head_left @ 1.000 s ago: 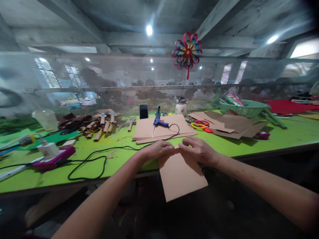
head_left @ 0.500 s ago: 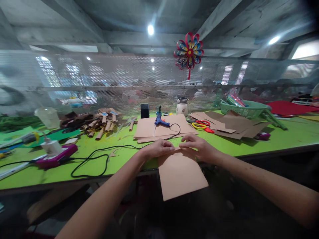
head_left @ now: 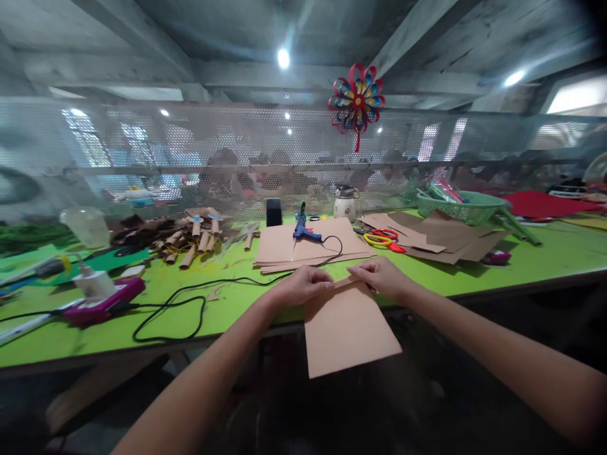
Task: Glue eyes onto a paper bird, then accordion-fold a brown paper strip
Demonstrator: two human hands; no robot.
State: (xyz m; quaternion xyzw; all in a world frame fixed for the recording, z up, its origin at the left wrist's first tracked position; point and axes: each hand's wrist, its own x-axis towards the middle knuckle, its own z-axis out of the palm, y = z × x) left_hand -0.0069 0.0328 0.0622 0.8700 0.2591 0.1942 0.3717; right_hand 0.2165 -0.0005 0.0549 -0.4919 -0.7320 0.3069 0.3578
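Note:
A sheet of brown card (head_left: 348, 332) lies half over the near edge of the green table (head_left: 199, 316). My left hand (head_left: 298, 287) pinches the far edge of the sheet, fingers closed on it. My right hand (head_left: 382, 278) grips the same far edge a little to the right, fingers curled over it. The two hands sit close together, almost touching. Most of the sheet hangs past the table edge toward me.
A stack of brown card (head_left: 308, 249) with a blue glue gun (head_left: 303, 232) lies just beyond my hands; its black cable (head_left: 190, 297) loops left. Scissors (head_left: 382, 240), loose card, a green basket (head_left: 462, 205), rolled paper tubes (head_left: 190, 243) and a pink tool (head_left: 102, 303) spread across the table.
My hands have shifted slightly along the sheet's far edge, the right one moving further right. The sheet has turned a little.

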